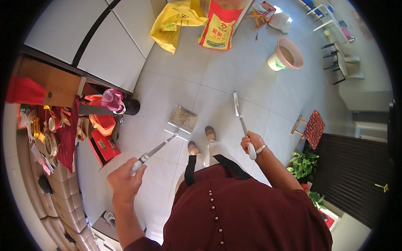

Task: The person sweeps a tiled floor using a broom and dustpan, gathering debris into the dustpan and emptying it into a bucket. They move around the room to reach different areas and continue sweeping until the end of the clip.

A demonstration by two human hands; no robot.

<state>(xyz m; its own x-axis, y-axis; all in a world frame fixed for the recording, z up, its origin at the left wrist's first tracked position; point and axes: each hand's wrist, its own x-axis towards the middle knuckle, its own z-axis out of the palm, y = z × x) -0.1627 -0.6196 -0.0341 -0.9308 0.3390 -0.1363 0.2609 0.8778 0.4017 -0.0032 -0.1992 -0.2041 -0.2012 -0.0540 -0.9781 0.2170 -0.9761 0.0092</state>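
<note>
My left hand point(127, 178) grips the upper end of a long-handled dustpan point(182, 120), whose pan rests on the grey tiled floor in front of my feet with dusty debris in it. In my right hand point(253, 145) is the grey handle of a long-handled tool point(236, 103) with a narrow white head, seen edge-on; whether it is a broom or a squeegee I cannot tell. That head is to the right of the dustpan, apart from it. My feet stand between the two handles.
A yellow bag point(176, 22) and a red-and-yellow sack point(220, 28) stand ahead. A pink-rimmed bin point(289, 54) is ahead right. At right are a low stool point(314, 128) and a plant point(303, 164); at left, a cluttered table point(70, 138), red box point(105, 146) and black vase point(132, 106).
</note>
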